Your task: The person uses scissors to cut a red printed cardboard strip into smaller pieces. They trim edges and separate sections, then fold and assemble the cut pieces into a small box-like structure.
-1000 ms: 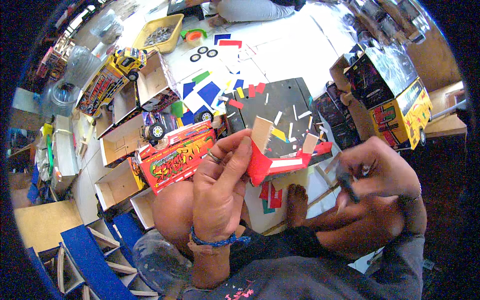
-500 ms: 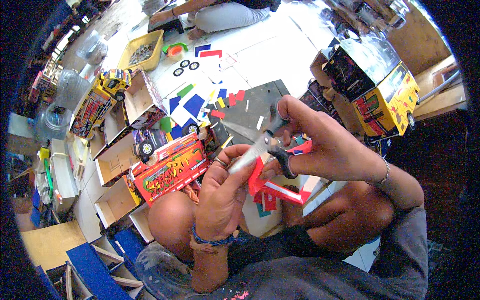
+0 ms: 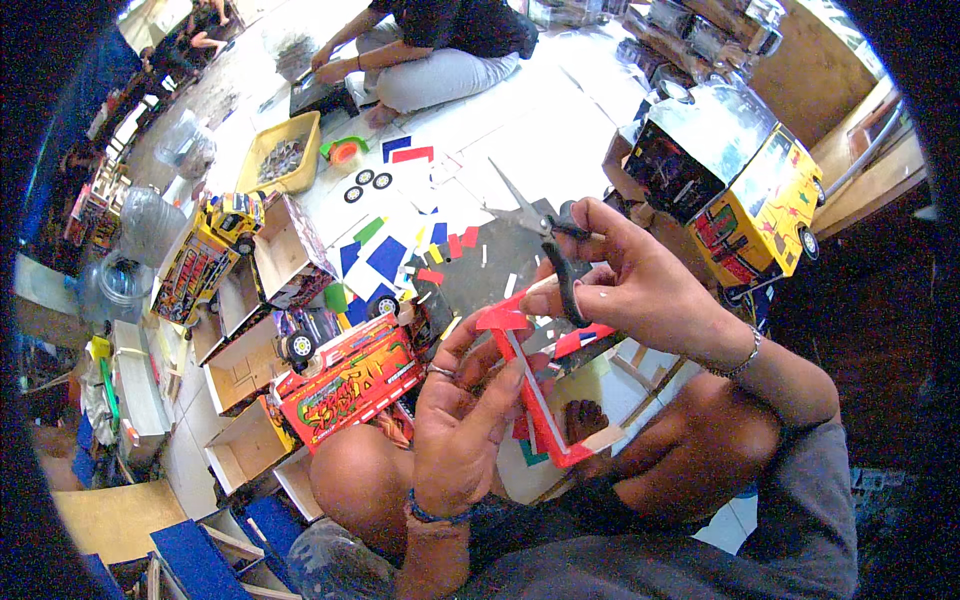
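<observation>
Red frame (image 3: pixel 543 410) turned, tiled floor (image 3: pixel 520 120), co-worker (image 3: pixel 452 78)

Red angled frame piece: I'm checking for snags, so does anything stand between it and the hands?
Nothing visible: the left hand grips the red angled frame piece directly. The right hand holds black-handled metal scissors, pointing up, away from the piece; whether that hand also touches the piece is unclear.

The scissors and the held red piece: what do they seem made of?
Scissors: blades probably metal, grey with some sheen; handles, black and smooth, likely plastic. Red piece: perhaps thin wood or card under smooth red covering, as its bare end shows pale tan.
</observation>
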Motion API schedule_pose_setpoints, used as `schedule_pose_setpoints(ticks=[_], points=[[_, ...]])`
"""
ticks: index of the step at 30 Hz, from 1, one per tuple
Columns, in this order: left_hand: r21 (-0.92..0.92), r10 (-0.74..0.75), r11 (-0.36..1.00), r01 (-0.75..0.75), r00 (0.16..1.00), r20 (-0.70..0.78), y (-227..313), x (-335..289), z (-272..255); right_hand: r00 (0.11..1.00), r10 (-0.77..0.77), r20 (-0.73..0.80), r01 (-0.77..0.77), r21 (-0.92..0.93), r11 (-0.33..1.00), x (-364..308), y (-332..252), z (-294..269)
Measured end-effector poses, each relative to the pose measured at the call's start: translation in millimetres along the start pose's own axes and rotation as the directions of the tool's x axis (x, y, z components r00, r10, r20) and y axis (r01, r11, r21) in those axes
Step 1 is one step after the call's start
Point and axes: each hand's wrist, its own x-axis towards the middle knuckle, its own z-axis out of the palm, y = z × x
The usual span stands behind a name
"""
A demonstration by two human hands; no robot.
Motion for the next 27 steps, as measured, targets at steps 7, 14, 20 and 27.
schedule_pose_setpoints(ticks=[7,14,20,27], points=[[0.081,0.028,0.996,-0.023,0.998,-0.064,-3,-1,5,0.976,-0.212,0.054,0.219,-0.223,0.950,-2,3,-7],[0.100,0.011,0.995,-0.005,0.998,-0.063,-3,-2,7,0.962,-0.274,0.007,0.264,-0.292,0.919,-5,7,-5],[0.164,0.007,0.987,0.006,0.997,-0.077,-3,-1,7,0.929,-0.363,0.074,0.357,-0.444,0.822,-7,6,-7],[0.202,0.040,0.979,-0.027,0.997,-0.062,-5,-3,9,0.945,-0.320,0.067,0.308,-0.515,0.800,-9,4,-4]])
